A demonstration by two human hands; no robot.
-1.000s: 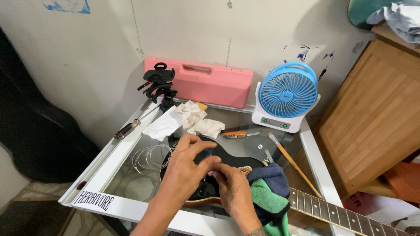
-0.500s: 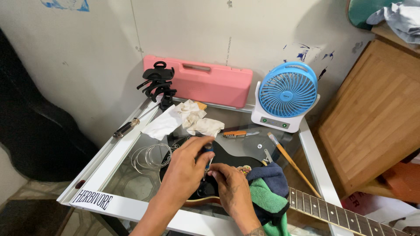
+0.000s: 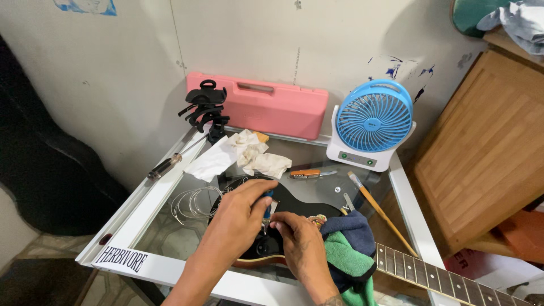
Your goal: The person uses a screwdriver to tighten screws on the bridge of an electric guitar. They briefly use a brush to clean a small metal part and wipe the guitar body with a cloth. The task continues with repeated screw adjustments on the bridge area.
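Head view: left hand [image 3: 238,218] curled round small blue-handled tool [image 3: 267,205], tip down on black guitar body [image 3: 300,207] mid glass table [image 3: 170,226]. Right hand [image 3: 300,246] fingertips pinched at tool tip. Cloth [image 3: 351,249] touching right hand. Coiled strings [image 3: 192,203] left; bare glass toward left rim. Fan [image 3: 374,130], pink case [image 3: 260,110] at back edge.

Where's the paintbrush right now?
In the head view, the paintbrush lies on the glass table, right side, running diagonally from below the blue fan past the cloths.

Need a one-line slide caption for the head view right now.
Both hands, left hand and right hand, work a small blue-handled tool on a black guitar body atop a glass table.
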